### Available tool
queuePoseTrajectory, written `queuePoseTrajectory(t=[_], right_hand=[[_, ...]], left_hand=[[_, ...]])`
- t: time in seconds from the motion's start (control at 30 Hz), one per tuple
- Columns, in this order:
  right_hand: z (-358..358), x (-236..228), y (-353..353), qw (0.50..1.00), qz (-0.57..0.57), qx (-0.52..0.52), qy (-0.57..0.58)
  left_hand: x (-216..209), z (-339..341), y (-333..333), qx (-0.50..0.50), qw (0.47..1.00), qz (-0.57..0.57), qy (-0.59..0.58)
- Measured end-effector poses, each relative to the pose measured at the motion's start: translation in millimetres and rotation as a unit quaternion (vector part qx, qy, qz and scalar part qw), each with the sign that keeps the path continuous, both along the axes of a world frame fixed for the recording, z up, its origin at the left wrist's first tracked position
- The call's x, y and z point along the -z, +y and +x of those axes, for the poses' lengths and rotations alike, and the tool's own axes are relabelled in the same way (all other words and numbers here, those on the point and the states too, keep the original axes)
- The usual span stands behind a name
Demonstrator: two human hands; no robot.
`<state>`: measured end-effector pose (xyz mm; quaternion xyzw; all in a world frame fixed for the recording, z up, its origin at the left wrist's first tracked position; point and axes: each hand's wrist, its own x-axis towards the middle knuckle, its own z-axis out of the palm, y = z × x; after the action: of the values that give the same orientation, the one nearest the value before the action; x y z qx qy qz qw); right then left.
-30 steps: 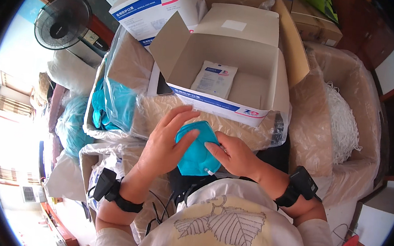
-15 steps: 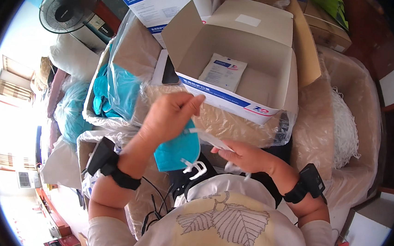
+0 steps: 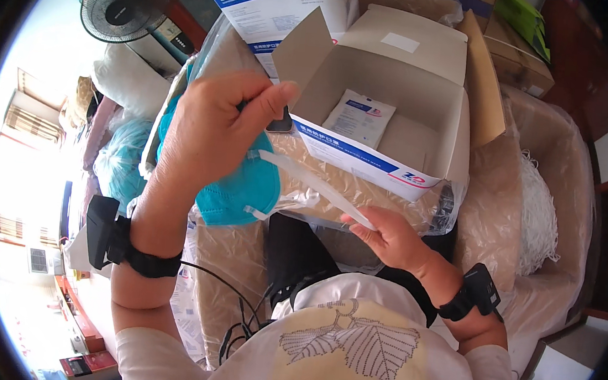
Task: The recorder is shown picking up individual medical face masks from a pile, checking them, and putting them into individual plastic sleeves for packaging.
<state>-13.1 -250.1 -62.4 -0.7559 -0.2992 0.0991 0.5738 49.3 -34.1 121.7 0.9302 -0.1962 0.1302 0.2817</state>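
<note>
My left hand (image 3: pixel 216 129) is closed around the upper edge of a teal face mask (image 3: pixel 235 197), which hangs below my fingers. From the mask a white strap (image 3: pixel 312 181) runs to my right hand (image 3: pixel 389 237). Thumb and fingers of my right hand pinch its far end, and the strap is stretched between both hands. A second white strip trails off the mask's lower side. Beyond my hands stands an open white and blue carton (image 3: pixel 353 153) with a flat white packet (image 3: pixel 359 119) lying inside. My left palm side and the mask's top edge are hidden.
Similar cartons (image 3: pixel 260 15) are stacked behind on the left. Plastic-lined boxes surround me; the right one holds a heap of white straps (image 3: pixel 539 216). A teal-filled bag (image 3: pixel 122 158) and a black fan (image 3: pixel 128 2) are at left. Dark cables (image 3: pixel 233 320) hang by my lap.
My left hand has moved up and to the left with the mask. My right hand has shifted slightly right, and the strap between them is drawn out longer.
</note>
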Motion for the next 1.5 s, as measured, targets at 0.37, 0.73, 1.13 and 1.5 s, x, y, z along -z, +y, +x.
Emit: queuePoseTrajectory(t=[0.37, 0.73, 1.13, 1.5], right_hand=[[3, 15, 39, 0.975, 0.061, -0.176, 0.12], [1, 21, 51, 0.975, 0.072, -0.152, 0.147], [13, -25, 29, 0.923, -0.17, -0.235, 0.253], [24, -35, 22, 0.841, -0.282, -0.264, 0.38]], left_hand=[[-8, -2, -23, 0.073, 0.996, 0.047, -0.02], [8, 1, 30, -0.016, 0.984, 0.174, -0.033], [139, -60, 13, 0.245, 0.955, -0.012, 0.166], [165, -61, 0, 0.294, 0.869, -0.027, 0.397]])
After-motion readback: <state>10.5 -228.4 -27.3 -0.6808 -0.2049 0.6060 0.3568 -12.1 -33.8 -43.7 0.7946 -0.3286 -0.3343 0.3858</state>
